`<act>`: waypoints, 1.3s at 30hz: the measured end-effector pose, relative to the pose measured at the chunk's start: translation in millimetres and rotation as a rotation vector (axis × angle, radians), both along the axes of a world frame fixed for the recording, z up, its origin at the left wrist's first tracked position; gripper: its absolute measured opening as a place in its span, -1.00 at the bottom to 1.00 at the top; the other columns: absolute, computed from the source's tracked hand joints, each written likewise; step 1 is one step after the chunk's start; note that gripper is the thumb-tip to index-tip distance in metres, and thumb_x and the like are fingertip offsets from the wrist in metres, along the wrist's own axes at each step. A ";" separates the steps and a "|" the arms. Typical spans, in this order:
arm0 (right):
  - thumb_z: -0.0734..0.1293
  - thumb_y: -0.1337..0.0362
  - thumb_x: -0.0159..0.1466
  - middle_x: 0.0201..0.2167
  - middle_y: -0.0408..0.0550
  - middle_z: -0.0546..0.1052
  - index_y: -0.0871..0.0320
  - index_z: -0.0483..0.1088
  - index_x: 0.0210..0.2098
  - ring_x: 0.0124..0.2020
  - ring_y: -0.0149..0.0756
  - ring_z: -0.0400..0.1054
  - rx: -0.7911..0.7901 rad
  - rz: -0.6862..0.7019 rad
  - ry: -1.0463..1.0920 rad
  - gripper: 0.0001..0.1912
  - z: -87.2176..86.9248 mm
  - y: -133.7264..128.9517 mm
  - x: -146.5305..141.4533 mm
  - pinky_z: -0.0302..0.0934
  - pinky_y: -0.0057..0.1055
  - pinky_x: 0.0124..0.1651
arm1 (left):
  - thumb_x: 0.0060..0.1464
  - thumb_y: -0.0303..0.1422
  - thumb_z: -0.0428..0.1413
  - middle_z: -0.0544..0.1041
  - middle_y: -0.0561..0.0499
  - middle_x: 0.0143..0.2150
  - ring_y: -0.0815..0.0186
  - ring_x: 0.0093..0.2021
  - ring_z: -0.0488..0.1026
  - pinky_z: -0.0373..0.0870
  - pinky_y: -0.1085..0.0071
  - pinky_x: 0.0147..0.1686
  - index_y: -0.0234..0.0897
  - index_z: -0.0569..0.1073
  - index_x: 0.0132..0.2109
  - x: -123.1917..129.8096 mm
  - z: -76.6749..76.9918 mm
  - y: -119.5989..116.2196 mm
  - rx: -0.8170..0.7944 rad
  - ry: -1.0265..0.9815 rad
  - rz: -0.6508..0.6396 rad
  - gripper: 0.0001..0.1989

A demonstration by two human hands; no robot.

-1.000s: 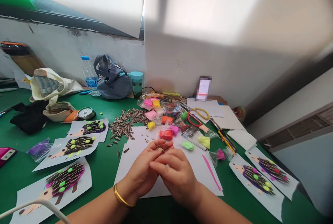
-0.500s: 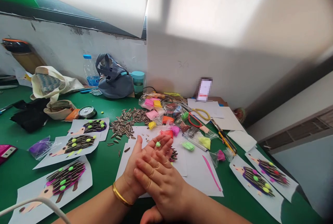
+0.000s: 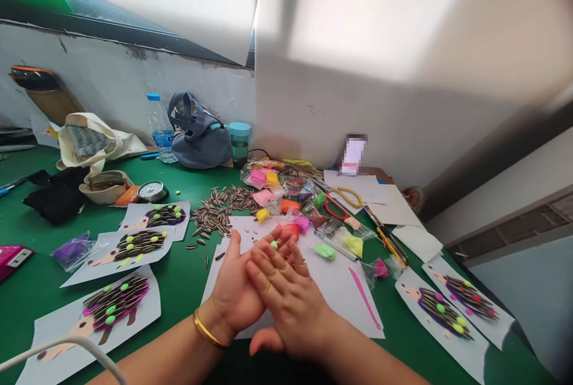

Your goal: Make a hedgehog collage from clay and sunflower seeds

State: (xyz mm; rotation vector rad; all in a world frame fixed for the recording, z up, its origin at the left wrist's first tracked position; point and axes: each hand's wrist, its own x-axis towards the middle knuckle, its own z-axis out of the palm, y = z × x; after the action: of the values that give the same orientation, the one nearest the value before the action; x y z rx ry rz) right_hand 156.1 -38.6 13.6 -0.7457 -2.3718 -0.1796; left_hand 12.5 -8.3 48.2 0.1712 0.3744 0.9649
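Note:
Palm up in the middle, my left hand point(image 3: 235, 295), with a gold bracelet at its wrist, bears a small green clay ball point(image 3: 274, 245) on its stretched fingers. My right hand point(image 3: 290, 295) lies flat across the left palm and fingers, its fingertips close to the ball. Whether anything else is between the palms is hidden. Beneath both hands are white sheets of paper point(image 3: 340, 307). The hands cover most of a seed-covered piece on them. To the right lies a pink clay tool point(image 3: 363, 298). Sunflower seeds point(image 3: 219, 212) are heaped beyond the left hand.
Bagged coloured clay point(image 3: 295, 194), scissors point(image 3: 342, 200) and a cutter knife point(image 3: 387, 239) lie behind. Seed-and-clay hedgehog pictures point(image 3: 119, 298) are at the left, with more hedgehog pictures point(image 3: 441, 313) at the right. A bottle point(image 3: 159, 128), bag point(image 3: 201, 140) and phone point(image 3: 353, 155) stand along the wall.
My right hand has slid forward over my left hand, its fingertips now nearer the green ball. The view has shifted slightly.

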 end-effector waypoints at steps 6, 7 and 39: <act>0.12 -0.42 0.16 0.28 0.07 0.30 0.22 0.09 0.35 0.38 0.00 0.00 -0.039 0.137 -0.035 0.03 1.2 -1.9 2.0 -0.35 0.05 0.44 | 0.21 0.18 -0.26 0.41 -0.26 0.20 0.15 0.21 0.38 0.32 0.21 0.19 -0.37 0.31 0.20 -3.0 0.2 2.7 -0.019 -0.025 0.072 -0.23; 0.11 -0.41 0.18 0.29 0.07 0.28 0.23 0.08 0.35 0.38 -0.01 -0.01 -0.036 0.127 -0.025 0.02 2.1 -1.5 2.1 -0.39 0.03 0.45 | 0.21 0.18 -0.25 0.41 -0.27 0.21 0.14 0.21 0.38 0.31 0.21 0.20 -0.38 0.31 0.21 -2.3 -0.4 2.4 -0.036 -0.023 0.046 -0.23; 0.32 0.31 0.31 -0.30 -0.13 0.55 0.03 0.46 -0.13 -0.14 -0.24 0.37 -0.202 -0.003 0.273 -0.86 20.0 5.0 10.8 0.04 -0.04 0.24 | 0.25 0.11 -0.20 0.43 -0.29 0.13 0.08 0.18 0.38 0.38 0.18 0.14 -0.39 0.35 0.13 5.6 0.3 1.5 -0.029 -0.038 0.057 -0.33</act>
State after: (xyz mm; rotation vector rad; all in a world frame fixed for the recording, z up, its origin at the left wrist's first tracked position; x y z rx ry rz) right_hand 166.9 -33.5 33.7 -0.8121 -2.1471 0.1543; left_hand 18.1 -6.8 48.4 0.1160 0.3602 1.0166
